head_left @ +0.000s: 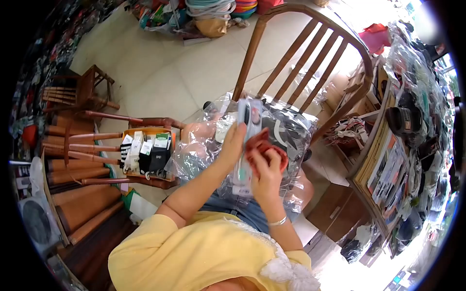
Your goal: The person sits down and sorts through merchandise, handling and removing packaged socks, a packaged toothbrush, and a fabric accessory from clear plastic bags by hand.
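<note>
Pack (252, 118) is held over the bag (290, 130), its long axis running from the bag's near side toward its far side, clasped by the left hand (235, 141), while the right hand (267, 177) pinches red cloth (258, 141) toward the bag's right.

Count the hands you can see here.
2: the left hand holds a pale package; the right hand holds a crumpled red item. No others show.
</note>
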A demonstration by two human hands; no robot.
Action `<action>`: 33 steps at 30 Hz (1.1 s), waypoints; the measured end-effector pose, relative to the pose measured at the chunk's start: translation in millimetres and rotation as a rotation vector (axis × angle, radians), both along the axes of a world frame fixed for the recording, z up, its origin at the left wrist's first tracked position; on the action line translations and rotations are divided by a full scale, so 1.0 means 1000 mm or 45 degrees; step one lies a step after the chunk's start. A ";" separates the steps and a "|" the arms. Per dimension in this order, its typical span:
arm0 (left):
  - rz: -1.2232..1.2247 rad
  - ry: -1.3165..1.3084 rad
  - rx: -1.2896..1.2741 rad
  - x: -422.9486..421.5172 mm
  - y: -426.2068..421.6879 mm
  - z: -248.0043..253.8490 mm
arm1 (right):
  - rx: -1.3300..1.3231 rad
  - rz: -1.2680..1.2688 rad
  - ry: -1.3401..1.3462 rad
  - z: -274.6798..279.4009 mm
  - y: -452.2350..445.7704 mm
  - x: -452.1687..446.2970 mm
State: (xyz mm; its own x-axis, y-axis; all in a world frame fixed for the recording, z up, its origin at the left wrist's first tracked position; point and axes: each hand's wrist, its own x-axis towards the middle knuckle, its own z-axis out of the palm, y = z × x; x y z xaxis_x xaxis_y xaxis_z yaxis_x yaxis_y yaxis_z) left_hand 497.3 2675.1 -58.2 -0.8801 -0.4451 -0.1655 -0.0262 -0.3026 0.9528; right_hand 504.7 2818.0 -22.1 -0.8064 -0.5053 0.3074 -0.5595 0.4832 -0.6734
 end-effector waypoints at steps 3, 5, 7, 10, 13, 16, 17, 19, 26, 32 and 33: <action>0.025 -0.027 0.318 -0.004 -0.003 0.009 | 0.086 0.043 0.002 -0.002 0.004 0.031; -0.020 -0.043 0.380 0.000 0.007 0.002 | 0.082 -0.005 -0.158 0.000 0.012 0.036; -0.063 -0.074 0.386 0.000 0.009 -0.003 | 0.133 -0.013 -0.108 -0.001 0.020 0.038; -0.078 -0.078 0.436 -0.002 0.008 -0.003 | 0.183 0.013 -0.100 -0.001 0.031 0.036; -0.066 -0.001 0.310 -0.005 0.005 0.000 | 0.063 -0.030 -0.111 0.001 0.030 0.025; -0.050 0.083 0.144 -0.010 0.019 0.005 | 0.010 -0.074 0.006 0.013 0.011 0.005; -0.067 0.090 0.147 -0.011 0.019 0.005 | 0.014 -0.040 0.024 0.011 0.007 0.001; -0.006 0.083 0.092 -0.011 0.010 0.004 | 0.085 0.074 0.022 0.015 0.005 -0.001; 0.082 -0.096 0.027 -0.004 0.012 0.005 | -0.014 0.092 -0.192 0.016 0.027 0.002; 0.357 0.036 0.443 -0.023 -0.008 -0.004 | -0.760 0.045 -0.867 -0.028 0.043 0.008; 0.205 0.050 0.398 -0.018 -0.006 -0.011 | -0.777 0.064 -0.944 -0.028 0.036 0.015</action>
